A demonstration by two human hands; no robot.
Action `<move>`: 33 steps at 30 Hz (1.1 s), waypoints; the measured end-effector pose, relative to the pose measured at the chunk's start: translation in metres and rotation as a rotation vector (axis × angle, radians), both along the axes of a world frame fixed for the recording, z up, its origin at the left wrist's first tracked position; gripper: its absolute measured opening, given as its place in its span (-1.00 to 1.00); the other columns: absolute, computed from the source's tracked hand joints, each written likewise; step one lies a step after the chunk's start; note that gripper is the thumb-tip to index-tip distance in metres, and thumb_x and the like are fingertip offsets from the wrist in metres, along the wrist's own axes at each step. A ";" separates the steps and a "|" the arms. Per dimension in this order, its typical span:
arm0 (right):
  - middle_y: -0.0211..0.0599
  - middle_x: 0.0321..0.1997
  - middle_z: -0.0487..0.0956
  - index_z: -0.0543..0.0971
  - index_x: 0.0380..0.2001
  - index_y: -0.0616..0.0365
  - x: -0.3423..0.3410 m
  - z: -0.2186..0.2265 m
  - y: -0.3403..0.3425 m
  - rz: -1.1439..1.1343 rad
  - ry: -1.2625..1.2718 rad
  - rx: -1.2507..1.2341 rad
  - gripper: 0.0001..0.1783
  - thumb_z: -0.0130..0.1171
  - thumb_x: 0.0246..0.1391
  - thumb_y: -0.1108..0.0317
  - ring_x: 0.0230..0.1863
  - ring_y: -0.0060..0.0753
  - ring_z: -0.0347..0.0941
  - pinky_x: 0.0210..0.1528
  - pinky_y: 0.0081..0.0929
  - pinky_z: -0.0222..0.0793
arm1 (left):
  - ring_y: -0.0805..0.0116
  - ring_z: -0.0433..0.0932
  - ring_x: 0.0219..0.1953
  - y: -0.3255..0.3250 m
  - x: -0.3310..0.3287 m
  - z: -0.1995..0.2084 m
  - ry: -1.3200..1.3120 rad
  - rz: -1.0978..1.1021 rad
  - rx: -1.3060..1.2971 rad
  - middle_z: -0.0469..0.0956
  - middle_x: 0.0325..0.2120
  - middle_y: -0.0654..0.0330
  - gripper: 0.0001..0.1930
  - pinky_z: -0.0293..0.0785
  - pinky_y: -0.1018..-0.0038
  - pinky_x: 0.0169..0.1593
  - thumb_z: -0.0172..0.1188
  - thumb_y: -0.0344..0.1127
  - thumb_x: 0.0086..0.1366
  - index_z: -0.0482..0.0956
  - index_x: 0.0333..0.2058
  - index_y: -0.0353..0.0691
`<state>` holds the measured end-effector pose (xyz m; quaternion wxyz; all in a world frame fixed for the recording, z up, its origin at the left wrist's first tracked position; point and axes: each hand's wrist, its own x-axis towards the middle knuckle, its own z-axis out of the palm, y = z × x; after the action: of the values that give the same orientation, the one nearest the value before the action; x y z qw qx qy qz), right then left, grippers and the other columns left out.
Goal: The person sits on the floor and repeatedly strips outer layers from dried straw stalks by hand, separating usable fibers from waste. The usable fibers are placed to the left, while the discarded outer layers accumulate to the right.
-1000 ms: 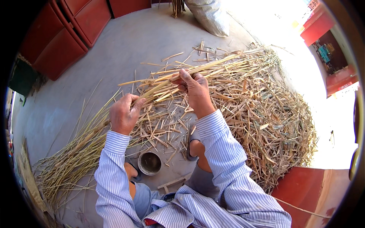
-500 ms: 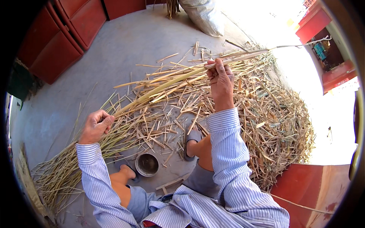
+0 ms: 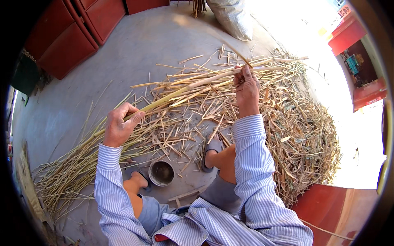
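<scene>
A long, pale yellow-green stalk (image 3: 184, 89) slants between my two hands above the litter on the floor. My left hand (image 3: 121, 124) is closed around its lower left part, thumb pressed along it. Farther to the right, my right hand (image 3: 247, 91) pinches the stalk between thumb and fingers. A narrow brown strip (image 3: 234, 51) sticks up and leftward from the right fingertips, blurred toward its far end; whether it is still joined to the stalk I cannot tell. Beneath the left hand lies a bundle of thin greenish-yellow stalks (image 3: 78, 164).
A heap of dry husks and peelings (image 3: 299, 135) spreads to the right. Between my feet stands a small metal bowl (image 3: 172, 174), near a low wooden piece (image 3: 186, 195). Red cabinets (image 3: 59, 45) line the far left; a whitish sack (image 3: 232, 18) stands at the back.
My left hand has moved right and slightly up along the stalk. The dry strip that trailed far right from my right hand now points up and left. The view has shifted slightly.
</scene>
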<state>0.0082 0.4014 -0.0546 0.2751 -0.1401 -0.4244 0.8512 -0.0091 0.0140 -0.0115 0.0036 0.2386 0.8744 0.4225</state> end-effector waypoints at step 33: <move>-0.27 -0.31 0.64 0.55 -0.22 0.22 -0.011 0.010 -0.088 0.441 -0.096 0.139 -0.73 0.17 0.23 0.20 -0.34 -0.47 0.61 -0.27 -0.56 0.62 | 0.49 0.34 -0.67 -0.006 0.012 -0.010 -0.106 0.156 0.013 0.39 -0.74 0.27 -0.58 0.25 0.47 -0.55 0.29 -0.04 0.25 0.46 -0.55 -0.28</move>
<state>-0.0025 0.3133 -0.0443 0.0708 -0.0652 -0.5148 0.8519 0.0032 0.0083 -0.0212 0.0156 0.1469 0.8861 0.4393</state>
